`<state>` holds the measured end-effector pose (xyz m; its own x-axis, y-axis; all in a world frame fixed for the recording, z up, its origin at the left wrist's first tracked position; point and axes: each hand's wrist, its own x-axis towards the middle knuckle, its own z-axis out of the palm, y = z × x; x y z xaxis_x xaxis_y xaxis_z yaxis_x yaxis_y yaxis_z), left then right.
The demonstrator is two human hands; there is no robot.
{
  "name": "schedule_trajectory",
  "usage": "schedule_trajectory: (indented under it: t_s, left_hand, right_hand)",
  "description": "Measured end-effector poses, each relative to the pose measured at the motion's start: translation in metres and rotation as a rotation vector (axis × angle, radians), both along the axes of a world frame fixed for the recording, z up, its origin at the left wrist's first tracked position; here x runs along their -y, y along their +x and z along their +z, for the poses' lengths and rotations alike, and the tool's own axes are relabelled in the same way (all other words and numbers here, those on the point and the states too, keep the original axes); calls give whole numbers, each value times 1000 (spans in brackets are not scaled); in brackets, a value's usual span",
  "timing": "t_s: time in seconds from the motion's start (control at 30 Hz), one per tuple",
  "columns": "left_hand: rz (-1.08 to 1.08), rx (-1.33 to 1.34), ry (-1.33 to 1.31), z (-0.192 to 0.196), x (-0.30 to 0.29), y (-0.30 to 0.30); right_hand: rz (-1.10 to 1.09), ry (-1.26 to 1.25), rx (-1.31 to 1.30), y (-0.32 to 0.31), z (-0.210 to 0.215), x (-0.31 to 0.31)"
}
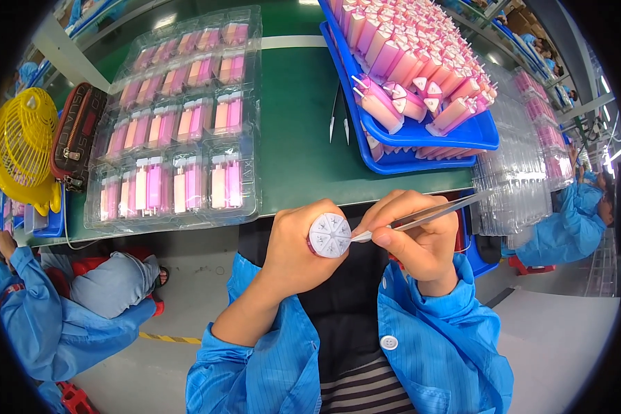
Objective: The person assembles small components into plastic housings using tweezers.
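Observation:
My left hand [293, 252] is closed around a round bundle of wedge-shaped tubes [330, 234]. Its white end faces up, split into several triangular segments with small dark marks. In my right hand [421, 241] is a pair of metal tweezers [438, 212], pinched between thumb and fingers. The pale tip of the tweezers points left and lies at the right rim of the bundle's end; whether it touches is hard to tell. Most of the bundle's length is hidden inside my left fist. Both hands are in front of the green table's near edge.
Clear plastic trays [252, 172] with pink and peach tubes cover the table's left. Stacked blue trays [428, 134] full of similar tubes stand right, beside thin pointed tools [346, 131]. Further right are stacked empty clear trays [507, 186]. A yellow fan [26, 148] and a dark pouch [76, 134] sit far left. Co-workers sit on both sides.

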<state>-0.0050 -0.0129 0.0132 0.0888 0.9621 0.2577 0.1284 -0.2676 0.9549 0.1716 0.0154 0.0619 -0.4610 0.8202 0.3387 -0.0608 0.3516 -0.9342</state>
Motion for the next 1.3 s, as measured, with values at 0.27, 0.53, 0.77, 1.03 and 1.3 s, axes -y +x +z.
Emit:
schedule_trajectory:
  t_s: [0.27, 0.53, 0.77, 1.03, 1.3]
  left_hand:
    - [47, -94, 82, -5, -1, 0]
    - [-123, 57, -109, -7, -2, -5]
    - [-356, 174, -206, -10, -6, -9]
    - [-443, 239, -260, -15, -6, -10]
    - [-467, 230, -242, -14, -7, -10]
  right_hand:
    - [-21, 70, 144, -1, -1, -1]
    - [44, 149, 174, 0, 1, -6]
    - [170, 62, 7, 3, 6, -10]
    - [225, 88, 67, 0, 5, -12]
    - [238, 75, 62, -1, 5, -14]
